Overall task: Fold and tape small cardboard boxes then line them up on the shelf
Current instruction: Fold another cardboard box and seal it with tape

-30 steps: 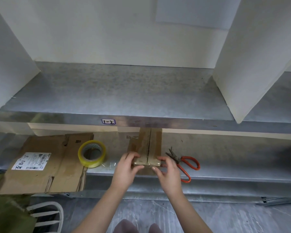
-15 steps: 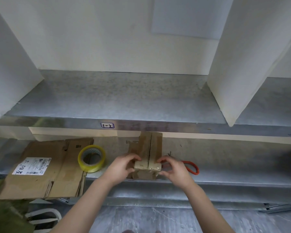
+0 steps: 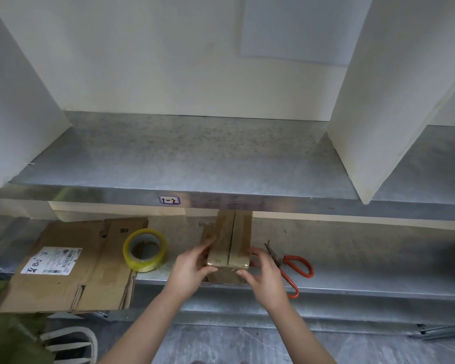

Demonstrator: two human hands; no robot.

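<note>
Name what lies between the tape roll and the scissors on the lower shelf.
The small cardboard box stands there, with the left hand and the right hand gripping its sides. The head view shows this.

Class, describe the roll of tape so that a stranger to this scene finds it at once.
Find the lower grey metal shelf. On it, between the flattened brown cardboard sheet at the left and the small taped brown cardboard box, lies the yellowish clear tape roll. It is the only yellow, round thing there.

brown cardboard box, yellow tape roll, orange-handled scissors, speckled grey shelf
</note>
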